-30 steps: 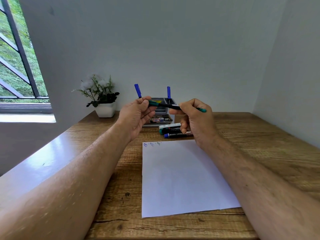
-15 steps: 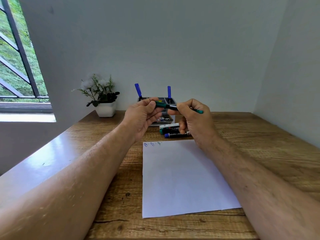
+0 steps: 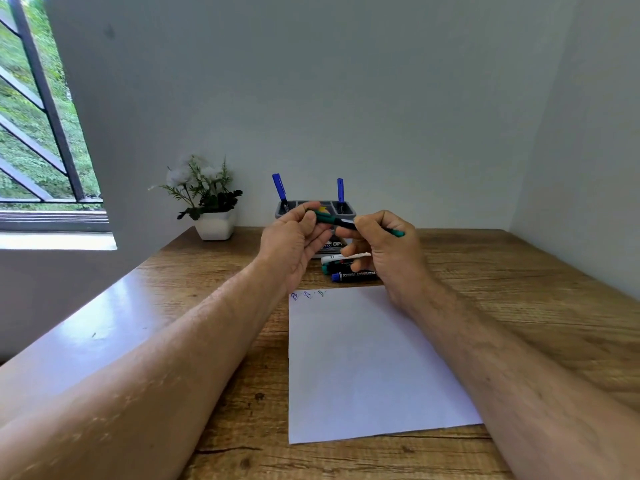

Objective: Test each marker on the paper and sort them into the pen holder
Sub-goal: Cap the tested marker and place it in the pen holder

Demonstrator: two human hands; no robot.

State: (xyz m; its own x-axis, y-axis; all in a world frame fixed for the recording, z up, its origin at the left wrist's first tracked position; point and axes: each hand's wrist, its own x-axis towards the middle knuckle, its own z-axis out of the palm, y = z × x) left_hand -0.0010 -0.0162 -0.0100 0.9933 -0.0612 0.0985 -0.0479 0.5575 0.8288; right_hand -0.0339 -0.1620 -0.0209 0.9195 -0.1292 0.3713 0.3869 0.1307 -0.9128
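- Left hand raised over the desk, fingers curled round the green cap end of a green marker.
- Right hand grips the same marker's barrel, fingers curled round it; green tail end sticks out to the right past the hand.
- Marker held roughly level, slightly tilted down to the right, in the air in front of the pen holder.
- Cannot tell if the cap is fully seated or partly off.
- Pen holder is grey, at the back of the desk by the wall; two blue markers stand in it, one at left leaning, one at right upright.
- Loose markers on the desk between holder and paper: white one, dark one with blue cap, partly hidden by the right hand.
- White paper lies near the front, three small scribbles at its top left corner.
- Potted plant in a white pot at back left, window beyond.
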